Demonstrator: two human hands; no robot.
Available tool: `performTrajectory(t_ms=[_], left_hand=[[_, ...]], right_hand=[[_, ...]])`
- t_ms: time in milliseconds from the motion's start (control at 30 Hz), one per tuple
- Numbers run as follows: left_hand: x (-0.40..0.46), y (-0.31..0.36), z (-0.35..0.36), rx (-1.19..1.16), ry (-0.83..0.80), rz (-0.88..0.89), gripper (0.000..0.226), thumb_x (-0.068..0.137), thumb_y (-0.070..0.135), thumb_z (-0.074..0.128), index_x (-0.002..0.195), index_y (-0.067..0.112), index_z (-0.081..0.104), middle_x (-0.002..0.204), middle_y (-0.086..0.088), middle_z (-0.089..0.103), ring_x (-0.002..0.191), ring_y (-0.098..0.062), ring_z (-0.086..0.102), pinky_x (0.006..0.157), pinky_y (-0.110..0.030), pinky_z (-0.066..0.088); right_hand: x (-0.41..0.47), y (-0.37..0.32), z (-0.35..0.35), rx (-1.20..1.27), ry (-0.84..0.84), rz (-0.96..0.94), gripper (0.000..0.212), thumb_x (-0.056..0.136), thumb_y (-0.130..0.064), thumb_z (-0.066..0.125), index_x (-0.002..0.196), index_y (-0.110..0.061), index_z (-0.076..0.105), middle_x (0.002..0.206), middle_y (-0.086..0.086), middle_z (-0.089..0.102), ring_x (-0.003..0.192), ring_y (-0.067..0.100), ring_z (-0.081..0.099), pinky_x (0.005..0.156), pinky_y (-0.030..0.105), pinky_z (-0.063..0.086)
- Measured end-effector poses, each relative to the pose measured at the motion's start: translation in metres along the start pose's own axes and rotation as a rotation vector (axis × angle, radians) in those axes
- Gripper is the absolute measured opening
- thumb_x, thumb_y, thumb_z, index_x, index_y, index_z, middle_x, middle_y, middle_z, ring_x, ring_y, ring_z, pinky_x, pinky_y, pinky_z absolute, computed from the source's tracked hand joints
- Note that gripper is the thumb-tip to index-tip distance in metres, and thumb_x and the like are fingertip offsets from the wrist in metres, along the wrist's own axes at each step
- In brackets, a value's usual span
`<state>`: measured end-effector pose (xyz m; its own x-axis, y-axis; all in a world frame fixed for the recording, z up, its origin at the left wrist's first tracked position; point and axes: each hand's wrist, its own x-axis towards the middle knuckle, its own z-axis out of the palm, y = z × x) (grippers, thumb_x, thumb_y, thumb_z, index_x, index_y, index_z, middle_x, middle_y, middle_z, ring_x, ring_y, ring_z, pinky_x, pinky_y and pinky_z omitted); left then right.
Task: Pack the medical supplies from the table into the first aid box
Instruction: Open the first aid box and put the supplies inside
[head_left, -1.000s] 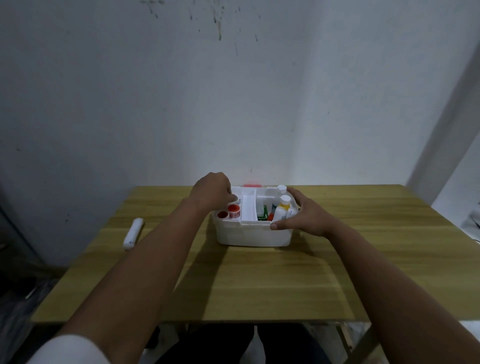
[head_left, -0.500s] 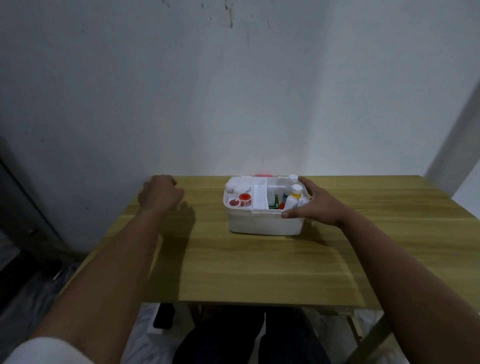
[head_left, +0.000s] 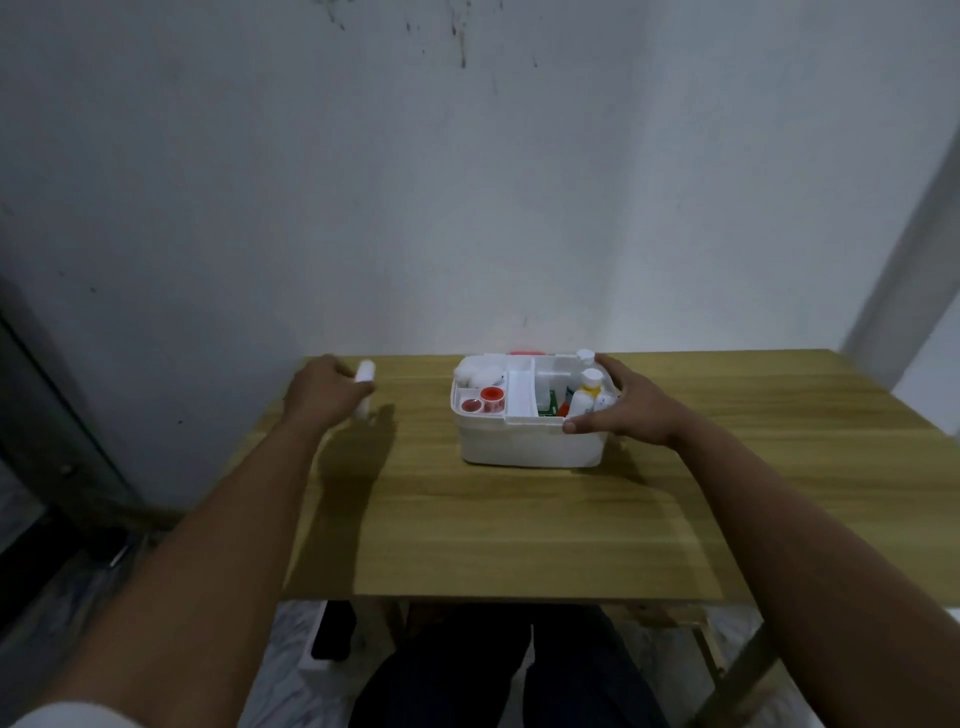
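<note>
A white first aid box (head_left: 530, 444) stands open near the far edge of the wooden table (head_left: 519, 535). Its left compartment holds red-capped jars (head_left: 483, 400) and white rolls (head_left: 480, 373); the right one holds white bottles (head_left: 587, 392) and a green item. My right hand (head_left: 623, 408) grips the box's right rim. At the table's far left, my left hand (head_left: 322, 389) is closed around a white stick-shaped item (head_left: 363, 387), lifted and tilted upright, with both ends showing past my fingers.
A grey wall rises directly behind the table. The table's left edge lies just beyond my left hand, with dark floor below. My legs and a table leg (head_left: 737, 675) show under the front edge.
My left hand left the box, reached to the table's far left and took hold of the white stick-shaped item, lifting it. My right hand stayed on the box rim.
</note>
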<state>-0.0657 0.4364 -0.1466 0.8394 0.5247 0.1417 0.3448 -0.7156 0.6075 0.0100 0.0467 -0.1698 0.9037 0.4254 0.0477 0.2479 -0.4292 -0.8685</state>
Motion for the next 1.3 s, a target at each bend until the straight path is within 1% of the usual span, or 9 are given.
performTrajectory(t_ms=[133, 433, 600, 767, 867, 1000, 1100, 1167, 1300], left_hand=[[-0.008, 0.074, 0.015, -0.153, -0.013, 0.155, 0.031, 0.081, 0.036, 0.081, 0.097, 0.014, 0.066, 0.094, -0.001, 0.066, 0.086, -0.022, 0.064, 0.076, -0.037, 0.055], [-0.019, 0.114, 0.059, 0.097, -0.030, 0.287, 0.026, 0.086, 0.031, 0.080, 0.102, 0.014, 0.070, 0.100, -0.003, 0.070, 0.080, -0.016, 0.061, 0.065, -0.026, 0.043], [-0.024, 0.136, 0.068, 0.076, -0.057, 0.354, 0.025, 0.086, 0.035, 0.078, 0.097, 0.015, 0.069, 0.095, -0.002, 0.070, 0.082, -0.018, 0.065, 0.071, -0.031, 0.052], [-0.028, 0.152, 0.082, 0.168, -0.154, 0.380, 0.029, 0.084, 0.038, 0.079, 0.088, 0.010, 0.071, 0.084, -0.005, 0.072, 0.075, -0.022, 0.069, 0.069, -0.033, 0.057], [-0.025, 0.150, 0.090, 0.209, -0.136, 0.376, 0.035, 0.086, 0.047, 0.075, 0.079, 0.013, 0.071, 0.072, -0.003, 0.069, 0.067, -0.020, 0.066, 0.064, -0.032, 0.055], [-0.020, 0.130, 0.083, 0.116, 0.071, 0.315, 0.045, 0.097, 0.051, 0.060, 0.072, 0.015, 0.072, 0.064, 0.000, 0.068, 0.057, -0.015, 0.062, 0.059, -0.027, 0.048], [-0.006, 0.109, 0.076, -0.008, 0.121, 0.177, 0.041, 0.099, 0.049, 0.056, 0.101, 0.013, 0.075, 0.096, -0.004, 0.075, 0.074, -0.017, 0.063, 0.068, -0.030, 0.047], [0.004, 0.100, 0.077, -0.129, -0.058, 0.020, 0.050, 0.098, 0.056, 0.054, 0.115, 0.011, 0.069, 0.114, -0.009, 0.072, 0.086, -0.022, 0.062, 0.075, -0.034, 0.050], [0.013, 0.089, 0.083, -0.419, -0.418, -0.226, 0.071, 0.087, 0.077, 0.051, 0.109, 0.012, 0.070, 0.115, -0.010, 0.070, 0.097, -0.029, 0.066, 0.093, -0.042, 0.052]], right_hand=[[0.000, 0.000, 0.000, 0.002, 0.000, 0.008, 0.106, 0.062, -0.027, 0.097, 0.150, -0.033, 0.038, 0.118, -0.025, 0.058, 0.102, 0.001, 0.063, 0.073, 0.015, 0.054], [0.001, 0.001, -0.001, -0.016, 0.008, 0.021, 0.109, 0.062, -0.028, 0.098, 0.152, -0.031, 0.036, 0.116, -0.026, 0.057, 0.099, -0.002, 0.061, 0.067, 0.010, 0.053], [0.002, 0.002, -0.001, -0.035, -0.005, 0.025, 0.111, 0.061, -0.032, 0.097, 0.152, -0.032, 0.034, 0.119, -0.021, 0.056, 0.101, 0.001, 0.060, 0.074, 0.015, 0.053], [0.003, 0.005, 0.000, -0.046, -0.002, 0.030, 0.119, 0.047, -0.051, 0.099, 0.149, -0.039, 0.039, 0.129, -0.014, 0.063, 0.113, 0.013, 0.066, 0.093, 0.038, 0.060], [0.003, 0.005, -0.001, -0.052, -0.001, 0.027, 0.119, 0.048, -0.050, 0.099, 0.149, -0.038, 0.039, 0.130, -0.014, 0.063, 0.113, 0.013, 0.066, 0.092, 0.035, 0.060], [0.003, 0.006, -0.004, -0.020, -0.034, 0.027, 0.118, 0.050, -0.046, 0.100, 0.150, -0.034, 0.039, 0.130, -0.013, 0.064, 0.113, 0.008, 0.066, 0.095, 0.035, 0.059], [0.006, 0.006, -0.009, 0.048, 0.012, 0.110, 0.111, 0.053, -0.063, 0.092, 0.149, -0.037, 0.042, 0.133, -0.009, 0.061, 0.114, 0.017, 0.065, 0.093, 0.047, 0.059], [0.008, 0.004, -0.011, 0.147, 0.064, 0.193, 0.107, 0.054, -0.081, 0.079, 0.146, -0.036, 0.048, 0.134, -0.003, 0.062, 0.114, 0.020, 0.065, 0.091, 0.051, 0.059], [0.015, -0.003, -0.008, 0.374, 0.109, 0.318, 0.073, 0.065, -0.091, 0.059, 0.118, -0.040, 0.062, 0.131, 0.000, 0.062, 0.119, 0.027, 0.061, 0.102, 0.055, 0.049]])
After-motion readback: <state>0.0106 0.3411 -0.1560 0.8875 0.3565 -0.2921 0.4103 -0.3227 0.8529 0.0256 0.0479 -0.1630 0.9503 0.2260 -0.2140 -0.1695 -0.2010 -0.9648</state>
